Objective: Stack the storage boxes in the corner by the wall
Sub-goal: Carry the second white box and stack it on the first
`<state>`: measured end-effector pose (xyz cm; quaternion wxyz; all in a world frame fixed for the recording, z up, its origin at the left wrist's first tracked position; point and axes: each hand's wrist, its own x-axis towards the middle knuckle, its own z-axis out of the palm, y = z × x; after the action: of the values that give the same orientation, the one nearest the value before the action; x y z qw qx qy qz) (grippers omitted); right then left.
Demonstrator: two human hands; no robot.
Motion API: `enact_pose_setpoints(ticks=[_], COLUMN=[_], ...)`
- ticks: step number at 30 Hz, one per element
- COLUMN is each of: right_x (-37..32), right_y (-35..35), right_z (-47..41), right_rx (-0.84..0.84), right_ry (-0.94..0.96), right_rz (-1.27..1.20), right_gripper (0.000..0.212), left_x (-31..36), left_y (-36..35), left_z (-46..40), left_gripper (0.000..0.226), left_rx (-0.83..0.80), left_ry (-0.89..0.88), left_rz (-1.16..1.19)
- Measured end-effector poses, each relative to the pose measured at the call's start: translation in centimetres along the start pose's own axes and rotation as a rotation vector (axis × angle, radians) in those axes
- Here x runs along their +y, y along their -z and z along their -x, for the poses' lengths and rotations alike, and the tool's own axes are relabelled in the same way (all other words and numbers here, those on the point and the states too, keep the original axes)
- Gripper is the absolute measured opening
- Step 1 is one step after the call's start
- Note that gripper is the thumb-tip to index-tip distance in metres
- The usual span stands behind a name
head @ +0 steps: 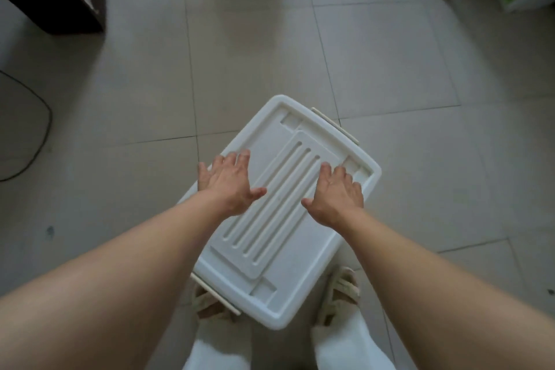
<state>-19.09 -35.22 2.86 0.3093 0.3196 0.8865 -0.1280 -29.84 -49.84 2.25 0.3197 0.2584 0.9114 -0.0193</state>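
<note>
On the tiled floor (390, 54), just ahead of sandalled feet (341, 294): white lidded storage box (279, 249). Over its lid, left hand (229, 186) and right hand (336, 198), fingers spread open, gripping nothing

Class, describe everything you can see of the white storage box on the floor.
The white storage box looks like plastic, rectangular, lid on, with long ribs moulded into the lid and cream latches at both short ends. It lies diagonally on the tiled floor at the person's feet. The left hand and right hand are spread open over its lid.
</note>
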Motion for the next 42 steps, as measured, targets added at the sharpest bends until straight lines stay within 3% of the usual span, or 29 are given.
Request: enact_pose_setpoints(ticks=[6, 11, 22, 29, 35, 42], right_x=[-0.7, -0.1, 2.4, 0.1, 0.5, 1.9], right_y=[-1.4, -3.5, -11.3, -16.5, -20.2, -22.8], right_z=[1.1, 1.8, 1.4, -0.1, -2.1, -5.3], right_rx=[-0.009, -0.044, -0.081, -0.03, 0.108, 0.263], right_ry=[-0.128, -0.216, -0.487, -0.718, -0.834, -0.982], right_rz=[-0.116, -0.256, -0.468, -0.596, -0.726, -0.963], right_gripper=[0.08, 0.081, 0.079, 0.085, 0.101, 0.113], left_x=[-3.0, -4.4, -5.6, -7.0, -8.7, -8.5], left_y=[-0.7, -0.8, -4.0, -7.1, -9.8, -11.7], left_z=[-0.4, -1.6, -8.7, -12.5, -15.7, -17.6], left_gripper=[0.084, 0.071, 0.08, 0.082, 0.096, 0.088], left_rx=[-0.059, -0.076, -0.16, -0.065, -0.026, 0.067], left_ry=[-0.038, -0.053, 0.006, -0.063, -0.031, 0.031], left_rz=[-0.051, -0.157, -0.169, -0.227, -0.069, 0.247])
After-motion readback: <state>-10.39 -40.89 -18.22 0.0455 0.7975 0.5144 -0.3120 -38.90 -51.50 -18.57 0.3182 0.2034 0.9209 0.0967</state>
